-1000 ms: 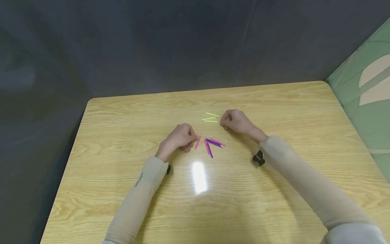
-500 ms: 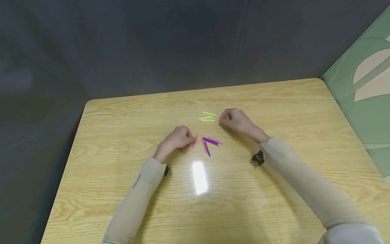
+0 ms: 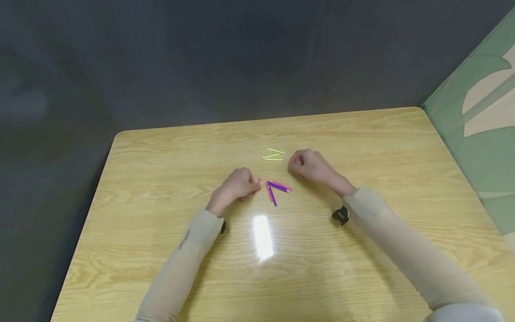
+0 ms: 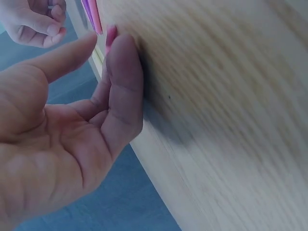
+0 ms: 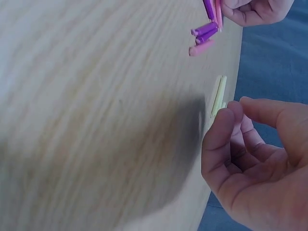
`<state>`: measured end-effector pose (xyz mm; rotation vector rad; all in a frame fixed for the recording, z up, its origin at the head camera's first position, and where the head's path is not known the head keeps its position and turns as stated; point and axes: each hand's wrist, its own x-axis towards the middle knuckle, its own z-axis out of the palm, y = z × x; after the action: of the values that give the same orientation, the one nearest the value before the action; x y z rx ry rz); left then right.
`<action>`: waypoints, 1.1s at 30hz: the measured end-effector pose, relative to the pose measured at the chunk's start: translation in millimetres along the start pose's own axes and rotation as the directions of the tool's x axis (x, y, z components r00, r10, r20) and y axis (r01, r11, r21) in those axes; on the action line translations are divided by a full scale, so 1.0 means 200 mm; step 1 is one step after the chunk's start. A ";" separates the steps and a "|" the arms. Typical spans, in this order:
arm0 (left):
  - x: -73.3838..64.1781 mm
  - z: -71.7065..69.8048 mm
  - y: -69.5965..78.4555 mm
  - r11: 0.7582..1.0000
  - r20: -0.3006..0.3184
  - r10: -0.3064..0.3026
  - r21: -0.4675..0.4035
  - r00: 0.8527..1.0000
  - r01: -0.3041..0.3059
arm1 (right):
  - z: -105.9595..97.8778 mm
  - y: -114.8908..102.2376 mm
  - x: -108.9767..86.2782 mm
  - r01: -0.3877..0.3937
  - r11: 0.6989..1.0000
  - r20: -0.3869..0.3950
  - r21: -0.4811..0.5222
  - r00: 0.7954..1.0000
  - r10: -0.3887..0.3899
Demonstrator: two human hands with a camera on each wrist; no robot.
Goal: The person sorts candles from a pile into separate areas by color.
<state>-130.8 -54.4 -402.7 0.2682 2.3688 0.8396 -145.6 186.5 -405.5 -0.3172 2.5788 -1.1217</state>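
In the head view my left hand (image 3: pixel 237 184) is low over the table, its fingertips at a short pink stick (image 3: pixel 259 181) that they partly cover. The left wrist view shows a gap between the thumb and the bent fingers, with the pink stick's end (image 4: pixel 111 33) just beyond the fingertips. My right hand (image 3: pixel 311 165) hovers right of several yellow-green sticks (image 3: pixel 273 154), fingers loosely curled and holding nothing. Between the hands lie purple sticks (image 3: pixel 277 186) and pink sticks (image 3: pixel 285 185), some touching or overlapping.
The wood-grain table (image 3: pixel 257 286) has a dark sheet (image 3: pixel 257 62) along its back and left sides. A green patterned panel (image 3: pixel 483 134) borders the right edge. A bright light reflection (image 3: pixel 263 237) lies on the tabletop. Black wrist devices (image 3: pixel 341 215) sit under the sleeves.
My left fingertips have shifted onto the pink stick, covering more of it. My right hand has drawn slightly away from the yellow-green sticks, toward me. The other sticks keep their arrangement.
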 end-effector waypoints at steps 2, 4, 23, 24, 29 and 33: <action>0.01 0.01 0.02 1.000 -0.002 0.001 0.010 1.000 -0.001 | -0.01 0.02 -0.02 -0.009 1.000 0.001 -0.003 1.000 0.009; 0.03 0.02 0.04 1.000 0.000 0.009 0.013 1.000 -0.009 | -0.01 0.05 -0.03 -0.025 1.000 0.001 0.016 1.000 0.025; 0.06 0.02 0.11 0.998 -0.047 -0.029 0.052 0.999 0.031 | -0.04 0.11 -0.02 -0.117 0.988 0.050 0.097 0.992 0.112; 0.07 0.03 0.11 0.998 -0.049 -0.032 0.055 0.998 0.034 | -0.04 0.11 -0.02 -0.117 0.989 0.052 0.092 0.992 0.113; 0.08 0.03 0.12 0.997 -0.052 -0.039 0.060 0.998 0.042 | -0.04 0.11 -0.02 -0.138 0.987 0.061 0.079 0.989 0.133; 0.07 0.03 0.12 0.997 -0.060 -0.050 0.063 0.997 0.054 | -0.04 0.11 -0.02 -0.142 0.988 0.067 0.067 0.988 0.137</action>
<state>-138.5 -27.3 -398.2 0.2099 2.4493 0.7569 -146.6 207.4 -414.9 -0.1495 2.4580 -1.1329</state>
